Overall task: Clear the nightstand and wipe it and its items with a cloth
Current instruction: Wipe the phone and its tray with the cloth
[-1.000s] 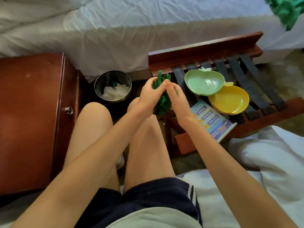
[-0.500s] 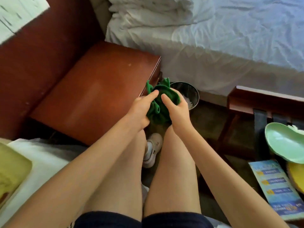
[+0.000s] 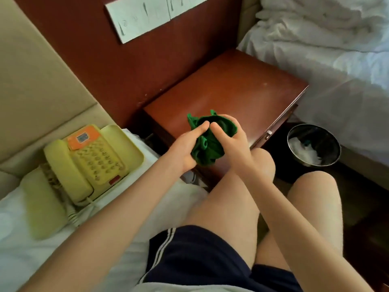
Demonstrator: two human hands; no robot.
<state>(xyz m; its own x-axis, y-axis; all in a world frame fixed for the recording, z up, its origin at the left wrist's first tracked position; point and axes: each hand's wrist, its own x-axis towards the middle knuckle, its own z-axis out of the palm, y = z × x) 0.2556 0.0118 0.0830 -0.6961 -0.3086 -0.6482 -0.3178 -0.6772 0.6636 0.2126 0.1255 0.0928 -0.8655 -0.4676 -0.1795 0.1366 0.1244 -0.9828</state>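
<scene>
Between both hands, a bunched green cloth (image 3: 207,149) is gripped. The left hand (image 3: 185,151) has its thumb over it and fingers beneath; the right hand (image 3: 234,142) curls its fingers round the far side. The thumb tips nearly meet on top. Cloth and hands lie over the near edge of the brown nightstand (image 3: 231,91); contact cannot be told. At left, a yellow phone (image 3: 90,163) lies on white bedding (image 3: 31,260). At right, a black bin (image 3: 313,144) stands beside a second bed (image 3: 336,60). Bare knees and dark shorts (image 3: 200,256) fill the foreground.
</scene>
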